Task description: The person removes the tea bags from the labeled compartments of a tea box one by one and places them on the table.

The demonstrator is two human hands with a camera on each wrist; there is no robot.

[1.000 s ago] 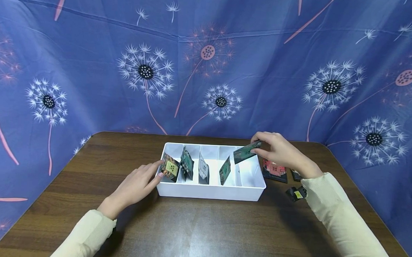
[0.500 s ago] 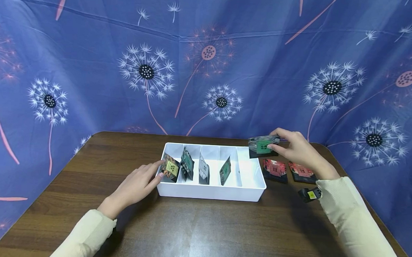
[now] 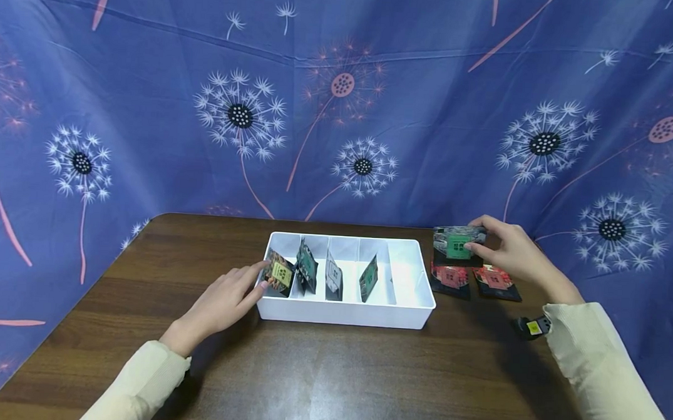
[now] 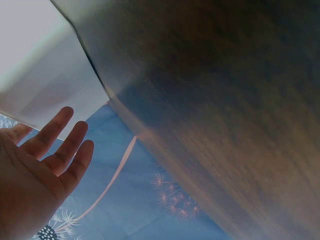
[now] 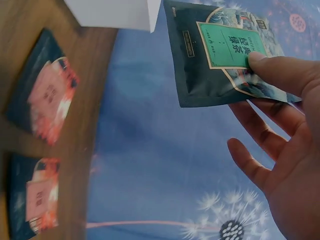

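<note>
My right hand (image 3: pixel 506 249) pinches a green tea packet (image 5: pixel 200 75) between thumb and fingers, its green label face showing. In the head view it is held up behind a red-labelled packet (image 3: pixel 449 279) and overlaps that packet's top edge. My left hand (image 3: pixel 219 302) rests with fingers extended at the left end of a white divided tray (image 3: pixel 343 313). Its index finger and thumb lie right at a yellow-labelled packet (image 3: pixel 280 274) in the leftmost compartment. The left wrist view shows the spread fingers (image 4: pixel 60 130) beside the tray's white wall.
More packets lean in the tray: a dark green one (image 3: pixel 307 268), a pale grey one (image 3: pixel 333 277) and a green one (image 3: pixel 368 279). Another red-labelled packet (image 3: pixel 497 283) lies right of the tray on the wooden table (image 3: pixel 329 372). A blue dandelion-print cloth (image 3: pixel 431 114) hangs behind.
My right hand has moved right, carrying the green tea packet from over the tray's right end to behind the red-labelled packets, turning its label face forward. My left hand has stayed put.
</note>
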